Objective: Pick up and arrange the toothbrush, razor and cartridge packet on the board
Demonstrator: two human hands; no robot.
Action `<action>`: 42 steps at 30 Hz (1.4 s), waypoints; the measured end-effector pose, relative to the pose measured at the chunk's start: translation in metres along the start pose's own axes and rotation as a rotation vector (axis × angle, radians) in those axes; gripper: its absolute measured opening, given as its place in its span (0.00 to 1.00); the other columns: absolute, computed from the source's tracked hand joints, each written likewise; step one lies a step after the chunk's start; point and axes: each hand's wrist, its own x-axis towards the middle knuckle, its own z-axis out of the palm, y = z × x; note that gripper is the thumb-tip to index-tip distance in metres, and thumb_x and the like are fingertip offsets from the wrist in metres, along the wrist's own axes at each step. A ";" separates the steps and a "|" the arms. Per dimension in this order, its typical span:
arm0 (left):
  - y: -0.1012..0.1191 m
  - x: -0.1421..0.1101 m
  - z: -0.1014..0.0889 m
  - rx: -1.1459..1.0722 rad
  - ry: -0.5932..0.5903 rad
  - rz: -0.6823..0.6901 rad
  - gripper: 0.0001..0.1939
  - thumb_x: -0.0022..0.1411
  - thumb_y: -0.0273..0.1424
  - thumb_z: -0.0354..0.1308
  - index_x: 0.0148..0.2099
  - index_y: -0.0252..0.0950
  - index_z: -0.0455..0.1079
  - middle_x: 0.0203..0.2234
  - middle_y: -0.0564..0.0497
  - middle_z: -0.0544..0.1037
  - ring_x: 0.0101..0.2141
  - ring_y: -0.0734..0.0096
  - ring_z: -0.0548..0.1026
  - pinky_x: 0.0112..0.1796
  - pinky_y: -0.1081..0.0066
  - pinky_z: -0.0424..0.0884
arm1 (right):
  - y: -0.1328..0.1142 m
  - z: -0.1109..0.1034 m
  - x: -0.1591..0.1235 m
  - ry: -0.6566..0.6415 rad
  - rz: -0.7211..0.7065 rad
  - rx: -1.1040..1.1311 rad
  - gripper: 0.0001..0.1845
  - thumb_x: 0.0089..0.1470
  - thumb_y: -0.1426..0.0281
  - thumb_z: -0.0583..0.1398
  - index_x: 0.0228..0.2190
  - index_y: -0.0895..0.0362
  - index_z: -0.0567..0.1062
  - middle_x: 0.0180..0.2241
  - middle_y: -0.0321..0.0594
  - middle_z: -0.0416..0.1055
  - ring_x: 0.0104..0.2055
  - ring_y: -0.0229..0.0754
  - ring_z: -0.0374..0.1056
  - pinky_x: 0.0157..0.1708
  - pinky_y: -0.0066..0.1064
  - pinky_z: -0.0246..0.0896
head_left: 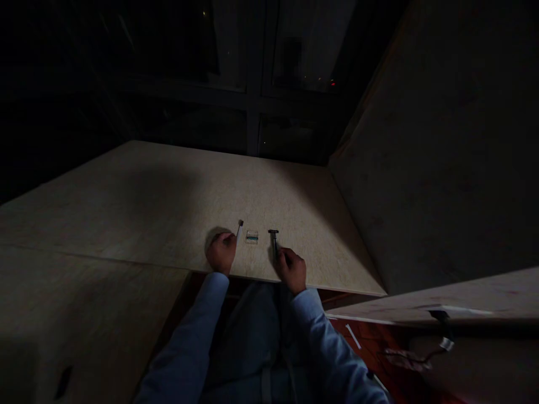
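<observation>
In the head view, my left hand (222,252) is closed at the near end of a thin white stick with a brown tip, like a small brush (240,230). My right hand (292,269) has its fingers wrapped round the lower handle of a dark T-shaped razor (274,237), its head pointing away from me. Between the two hands a small clear case (252,237) with a teal strip across it lies on the pale tabletop (236,185). The ends of both handles are hidden by my fingers.
Dark windows (252,101) stand behind the table. A wall panel (438,168) rises at the right. Lower right, a dark cable with a white tag (446,343) hangs over a reddish floor (370,342). My legs are under the table's front edge.
</observation>
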 end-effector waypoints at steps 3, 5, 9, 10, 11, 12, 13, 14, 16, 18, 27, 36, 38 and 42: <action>0.002 -0.001 -0.001 0.042 -0.012 -0.025 0.11 0.59 0.32 0.59 0.42 0.38 0.81 0.39 0.44 0.84 0.38 0.57 0.79 0.39 0.64 0.71 | 0.001 0.001 0.000 -0.010 -0.009 -0.003 0.23 0.63 0.57 0.52 0.38 0.57 0.82 0.34 0.45 0.82 0.34 0.45 0.76 0.34 0.30 0.64; 0.003 -0.001 -0.002 0.074 -0.023 -0.033 0.12 0.60 0.33 0.59 0.42 0.38 0.81 0.39 0.44 0.84 0.38 0.56 0.79 0.38 0.63 0.70 | 0.001 0.002 0.000 -0.008 -0.012 -0.009 0.23 0.62 0.58 0.51 0.38 0.57 0.82 0.34 0.46 0.82 0.34 0.45 0.76 0.35 0.31 0.64; 0.003 -0.001 -0.002 0.089 -0.030 -0.028 0.12 0.60 0.34 0.59 0.42 0.38 0.81 0.39 0.44 0.84 0.39 0.56 0.79 0.38 0.63 0.70 | 0.002 0.003 0.000 -0.008 -0.015 -0.021 0.22 0.62 0.58 0.51 0.38 0.56 0.82 0.35 0.46 0.82 0.35 0.45 0.76 0.36 0.31 0.64; 0.003 -0.001 -0.002 0.090 -0.030 -0.025 0.12 0.60 0.34 0.59 0.42 0.38 0.81 0.39 0.44 0.84 0.39 0.56 0.79 0.38 0.64 0.70 | 0.002 0.003 0.000 -0.008 -0.013 -0.025 0.22 0.62 0.59 0.51 0.38 0.56 0.82 0.34 0.45 0.82 0.35 0.45 0.76 0.36 0.30 0.64; 0.002 0.000 -0.002 0.091 -0.030 -0.022 0.12 0.60 0.34 0.59 0.41 0.38 0.81 0.39 0.44 0.84 0.39 0.56 0.79 0.38 0.64 0.70 | 0.002 0.003 -0.001 -0.007 -0.011 -0.027 0.22 0.62 0.59 0.51 0.39 0.56 0.82 0.34 0.45 0.82 0.35 0.45 0.76 0.35 0.30 0.64; 0.002 0.000 -0.002 0.091 -0.030 -0.019 0.12 0.60 0.34 0.59 0.41 0.38 0.81 0.39 0.45 0.84 0.39 0.56 0.79 0.38 0.64 0.70 | 0.002 0.003 -0.001 -0.005 -0.009 -0.028 0.22 0.62 0.59 0.51 0.39 0.56 0.82 0.34 0.45 0.82 0.34 0.45 0.76 0.35 0.30 0.63; 0.001 0.000 -0.001 0.092 -0.028 -0.017 0.12 0.59 0.34 0.59 0.41 0.38 0.81 0.39 0.45 0.84 0.39 0.56 0.79 0.38 0.64 0.70 | 0.002 0.003 -0.001 -0.003 -0.008 -0.028 0.22 0.62 0.59 0.51 0.38 0.56 0.82 0.34 0.45 0.82 0.34 0.45 0.76 0.35 0.30 0.63; 0.001 0.000 -0.001 0.093 -0.026 -0.016 0.12 0.59 0.34 0.59 0.41 0.39 0.81 0.39 0.45 0.84 0.39 0.56 0.79 0.38 0.64 0.70 | 0.001 0.003 -0.001 -0.002 -0.008 -0.027 0.22 0.63 0.59 0.51 0.38 0.57 0.82 0.33 0.45 0.82 0.34 0.45 0.76 0.35 0.30 0.63; 0.000 0.000 0.000 0.095 -0.020 -0.019 0.12 0.59 0.34 0.58 0.41 0.39 0.81 0.38 0.45 0.84 0.38 0.56 0.79 0.38 0.64 0.70 | 0.001 0.003 0.000 -0.006 -0.011 -0.026 0.23 0.63 0.58 0.51 0.38 0.57 0.82 0.33 0.45 0.81 0.34 0.45 0.76 0.35 0.30 0.63; 0.000 0.000 0.001 0.096 -0.012 -0.020 0.12 0.59 0.34 0.58 0.41 0.39 0.81 0.38 0.45 0.84 0.38 0.56 0.79 0.38 0.63 0.70 | 0.001 0.002 0.000 -0.014 -0.014 -0.028 0.23 0.63 0.58 0.51 0.38 0.57 0.82 0.33 0.46 0.81 0.34 0.45 0.75 0.35 0.30 0.63; 0.002 -0.002 -0.001 0.136 -0.035 -0.019 0.12 0.60 0.35 0.58 0.41 0.40 0.81 0.38 0.46 0.84 0.38 0.57 0.79 0.38 0.64 0.70 | 0.003 0.002 -0.001 -0.030 -0.011 -0.034 0.24 0.63 0.57 0.51 0.38 0.57 0.82 0.33 0.45 0.81 0.34 0.45 0.75 0.35 0.30 0.63; 0.005 -0.001 0.000 0.219 -0.076 -0.044 0.13 0.60 0.36 0.57 0.43 0.40 0.81 0.39 0.45 0.84 0.36 0.56 0.79 0.35 0.63 0.68 | 0.002 0.004 -0.002 -0.021 0.008 -0.055 0.23 0.63 0.58 0.51 0.39 0.57 0.82 0.34 0.47 0.81 0.35 0.46 0.76 0.35 0.31 0.64; 0.006 -0.001 -0.001 0.231 -0.085 -0.047 0.14 0.60 0.36 0.57 0.43 0.40 0.81 0.39 0.44 0.84 0.36 0.55 0.79 0.35 0.63 0.68 | 0.001 0.004 -0.002 -0.011 0.023 -0.057 0.22 0.62 0.58 0.52 0.39 0.57 0.82 0.34 0.47 0.81 0.35 0.46 0.76 0.35 0.31 0.64; 0.009 -0.002 -0.003 0.252 -0.110 -0.056 0.13 0.61 0.36 0.57 0.42 0.41 0.81 0.38 0.45 0.84 0.37 0.56 0.79 0.35 0.64 0.68 | 0.000 0.004 -0.002 -0.005 0.035 -0.074 0.23 0.62 0.58 0.51 0.39 0.57 0.80 0.32 0.46 0.81 0.33 0.45 0.75 0.33 0.31 0.63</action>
